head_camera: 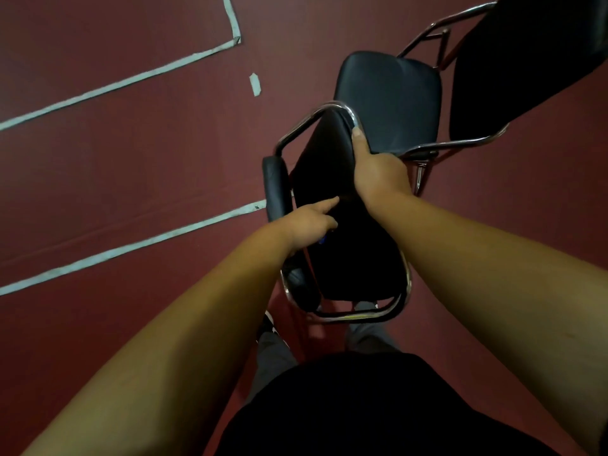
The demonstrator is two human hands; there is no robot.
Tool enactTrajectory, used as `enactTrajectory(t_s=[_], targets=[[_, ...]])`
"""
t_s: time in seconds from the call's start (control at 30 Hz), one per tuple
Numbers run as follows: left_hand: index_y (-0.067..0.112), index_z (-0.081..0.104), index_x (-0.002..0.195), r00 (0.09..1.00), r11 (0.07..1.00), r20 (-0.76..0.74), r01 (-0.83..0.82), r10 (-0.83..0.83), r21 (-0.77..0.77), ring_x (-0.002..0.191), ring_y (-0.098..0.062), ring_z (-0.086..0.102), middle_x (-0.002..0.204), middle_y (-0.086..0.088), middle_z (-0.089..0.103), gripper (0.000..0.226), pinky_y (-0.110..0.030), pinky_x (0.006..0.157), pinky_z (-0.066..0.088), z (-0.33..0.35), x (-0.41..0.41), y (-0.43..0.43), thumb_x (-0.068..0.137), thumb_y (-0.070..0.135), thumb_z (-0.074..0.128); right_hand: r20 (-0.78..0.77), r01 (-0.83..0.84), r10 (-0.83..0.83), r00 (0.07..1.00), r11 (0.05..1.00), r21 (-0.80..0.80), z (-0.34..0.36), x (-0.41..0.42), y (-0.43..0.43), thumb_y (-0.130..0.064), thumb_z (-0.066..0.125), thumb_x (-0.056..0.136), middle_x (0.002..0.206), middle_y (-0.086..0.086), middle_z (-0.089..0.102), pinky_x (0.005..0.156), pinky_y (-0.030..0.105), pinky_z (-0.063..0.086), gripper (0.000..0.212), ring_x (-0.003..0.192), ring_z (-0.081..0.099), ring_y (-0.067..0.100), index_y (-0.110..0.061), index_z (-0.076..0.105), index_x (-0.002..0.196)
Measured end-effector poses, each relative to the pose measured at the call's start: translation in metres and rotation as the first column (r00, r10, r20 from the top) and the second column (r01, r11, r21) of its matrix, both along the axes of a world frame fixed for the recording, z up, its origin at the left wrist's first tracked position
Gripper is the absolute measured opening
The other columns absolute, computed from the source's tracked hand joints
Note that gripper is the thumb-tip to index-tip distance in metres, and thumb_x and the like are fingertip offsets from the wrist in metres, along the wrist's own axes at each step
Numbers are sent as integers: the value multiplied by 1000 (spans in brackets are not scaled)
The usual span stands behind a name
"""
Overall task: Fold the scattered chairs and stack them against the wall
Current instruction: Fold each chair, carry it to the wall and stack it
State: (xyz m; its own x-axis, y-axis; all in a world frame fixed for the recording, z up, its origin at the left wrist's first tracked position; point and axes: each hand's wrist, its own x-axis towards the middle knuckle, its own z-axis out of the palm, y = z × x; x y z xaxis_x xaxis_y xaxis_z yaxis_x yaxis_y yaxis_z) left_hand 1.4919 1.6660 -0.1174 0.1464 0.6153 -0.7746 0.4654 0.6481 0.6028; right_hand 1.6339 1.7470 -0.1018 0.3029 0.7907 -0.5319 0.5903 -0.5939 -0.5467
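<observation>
A black padded chair with a chrome frame is held up in front of the person, above the dark red floor with its white tape lines, and its top end reaches over the seat of a second chair standing just beyond. The right grip is clamped on the held chair's right edge, thumb lying along the frame. The left grip holds the left edge beside the armrest, forefinger stretched across the pad, other fingers curled.
</observation>
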Motion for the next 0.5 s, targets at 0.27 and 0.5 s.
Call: enactTrajectory(t_s=[0.27,0.5], targets=[[20,65,139,962,985,-259,121,-85,125,124,-20,61,140,-1,62,38,-32,108,47,-14,15,-2,101,22,59,139,-44,54,989,996,-74,-5,65,28,-89,21,93,94,9,56,72,36,44,90,73,54,26,-7,58,95],[16,20,167,824,863,-460,461,-331,205,160,-27,14,176,-2,-1,79,-44,127,27,-37,14,-11,102,26,63,171,-53,65,983,996,-75,-19,85,38,-94,19,88,95,7,65,55,34,40,102,71,61,23,-7,70,100]])
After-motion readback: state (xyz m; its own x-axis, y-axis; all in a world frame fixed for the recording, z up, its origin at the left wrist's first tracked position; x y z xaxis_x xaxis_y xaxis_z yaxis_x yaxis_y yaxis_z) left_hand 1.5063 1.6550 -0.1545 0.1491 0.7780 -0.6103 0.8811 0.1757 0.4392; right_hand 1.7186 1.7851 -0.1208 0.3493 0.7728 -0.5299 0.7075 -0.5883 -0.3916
